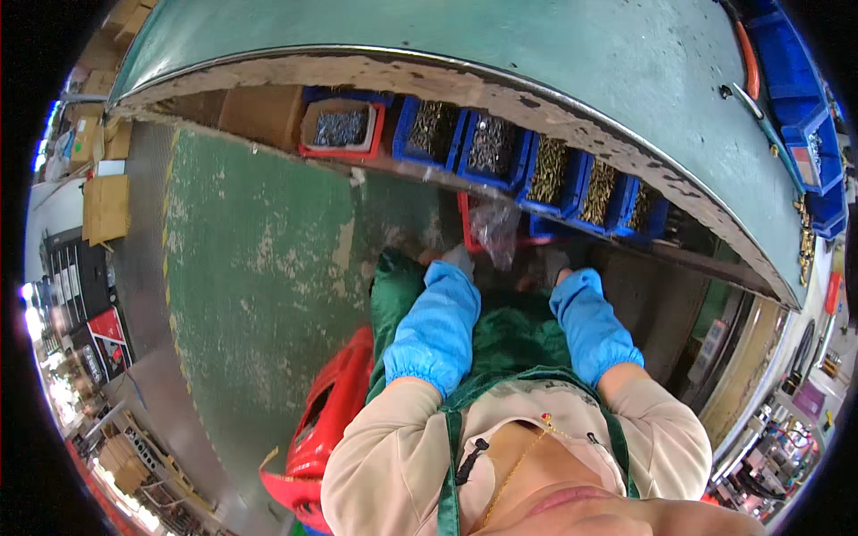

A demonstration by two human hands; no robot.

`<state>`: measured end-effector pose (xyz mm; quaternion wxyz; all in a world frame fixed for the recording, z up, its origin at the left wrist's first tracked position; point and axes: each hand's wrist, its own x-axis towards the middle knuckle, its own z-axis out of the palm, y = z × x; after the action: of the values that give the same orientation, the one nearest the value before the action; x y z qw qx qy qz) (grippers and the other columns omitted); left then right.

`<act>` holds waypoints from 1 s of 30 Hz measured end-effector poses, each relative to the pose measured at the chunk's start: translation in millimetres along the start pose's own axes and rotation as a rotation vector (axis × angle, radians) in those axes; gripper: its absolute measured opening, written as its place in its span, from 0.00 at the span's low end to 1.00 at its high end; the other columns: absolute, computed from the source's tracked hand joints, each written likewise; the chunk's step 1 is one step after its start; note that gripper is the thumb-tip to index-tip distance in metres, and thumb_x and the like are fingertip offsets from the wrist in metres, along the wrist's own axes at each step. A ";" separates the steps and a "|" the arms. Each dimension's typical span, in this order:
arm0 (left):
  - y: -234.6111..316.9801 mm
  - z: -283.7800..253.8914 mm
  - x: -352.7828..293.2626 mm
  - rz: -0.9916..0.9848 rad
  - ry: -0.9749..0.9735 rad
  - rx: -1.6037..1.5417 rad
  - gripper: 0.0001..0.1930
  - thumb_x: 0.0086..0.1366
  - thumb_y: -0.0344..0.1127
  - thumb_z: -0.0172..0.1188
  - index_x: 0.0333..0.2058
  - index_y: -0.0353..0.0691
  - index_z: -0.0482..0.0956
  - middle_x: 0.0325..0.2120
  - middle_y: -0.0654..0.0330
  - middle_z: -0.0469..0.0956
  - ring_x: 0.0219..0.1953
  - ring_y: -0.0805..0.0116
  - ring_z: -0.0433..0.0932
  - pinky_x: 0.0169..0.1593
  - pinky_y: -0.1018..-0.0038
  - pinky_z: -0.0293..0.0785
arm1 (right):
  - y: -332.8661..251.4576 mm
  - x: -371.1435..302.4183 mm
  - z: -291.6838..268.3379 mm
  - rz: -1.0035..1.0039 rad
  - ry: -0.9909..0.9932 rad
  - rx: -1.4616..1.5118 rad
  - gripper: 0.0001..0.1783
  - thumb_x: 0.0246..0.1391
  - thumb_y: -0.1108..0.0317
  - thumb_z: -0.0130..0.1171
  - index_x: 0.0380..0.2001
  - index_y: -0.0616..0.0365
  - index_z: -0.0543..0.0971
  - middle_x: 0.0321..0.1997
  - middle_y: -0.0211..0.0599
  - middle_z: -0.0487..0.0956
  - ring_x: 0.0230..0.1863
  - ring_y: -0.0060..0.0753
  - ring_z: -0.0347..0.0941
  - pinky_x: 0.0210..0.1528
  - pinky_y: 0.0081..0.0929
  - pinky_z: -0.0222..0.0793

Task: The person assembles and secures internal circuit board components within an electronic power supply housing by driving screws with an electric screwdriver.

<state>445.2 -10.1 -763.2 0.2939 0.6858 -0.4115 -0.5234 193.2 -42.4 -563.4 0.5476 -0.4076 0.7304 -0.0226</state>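
Note:
My left hand (458,259) is low in front of my lap, below the shelf edge, at the end of a blue sleeve cover (433,326). It looks pale grey, as if gloved, and its fingers are lost in shade. A crumpled clear plastic bag (494,230) hangs just beyond it; whether they touch I cannot tell. My right hand (562,275) shows only as a small dim patch past the other blue sleeve cover (597,326). Its fingers are hidden. Behind the bag, a red bin (466,219) is partly visible. My green apron (514,335) covers my lap between the forearms.
Under the green worktop (536,45), a shelf holds several blue bins (563,212) of small metal fasteners and a red bin (380,134) with silvery parts. A red plastic chair (335,411) is at my left. More blue bins (809,125) and pliers (770,134) lie far right.

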 end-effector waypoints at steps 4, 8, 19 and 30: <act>15.2 5.2 10.9 -0.206 -0.235 -0.063 0.18 0.54 0.34 0.63 0.44 0.40 0.74 0.39 0.52 0.78 0.42 0.54 0.77 0.46 0.63 0.73 | 41.0 19.2 -4.2 0.028 0.077 -0.073 0.15 0.56 0.64 0.52 0.42 0.60 0.77 0.40 0.45 0.78 0.37 0.41 0.78 0.36 0.35 0.77; 55.0 0.4 12.3 -0.048 -0.188 0.095 0.18 0.62 0.40 0.54 0.50 0.41 0.73 0.41 0.52 0.79 0.47 0.57 0.75 0.53 0.66 0.69 | 51.4 61.1 -7.1 0.019 0.113 -0.108 0.15 0.55 0.63 0.52 0.42 0.59 0.77 0.40 0.45 0.78 0.37 0.42 0.78 0.37 0.35 0.76; 54.4 7.9 39.9 0.177 -0.152 0.554 0.22 0.50 0.32 0.67 0.46 0.43 0.74 0.40 0.47 0.77 0.43 0.46 0.77 0.47 0.59 0.75 | 51.0 144.6 -8.9 -0.016 0.215 -0.190 0.18 0.52 0.60 0.53 0.43 0.57 0.78 0.40 0.48 0.79 0.38 0.46 0.77 0.38 0.38 0.75; 61.7 78.2 125.0 -0.355 -0.138 -0.554 0.14 0.56 0.33 0.61 0.41 0.43 0.74 0.37 0.53 0.75 0.40 0.53 0.76 0.44 0.61 0.75 | 41.9 214.1 -75.5 -0.032 0.375 -0.387 0.20 0.48 0.58 0.54 0.43 0.55 0.78 0.41 0.50 0.79 0.39 0.49 0.77 0.40 0.41 0.74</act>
<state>368.5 -147.1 -793.2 0.3447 0.6038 -0.1467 -0.7037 93.0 -178.5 -720.7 0.3141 -0.5049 0.8033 0.0335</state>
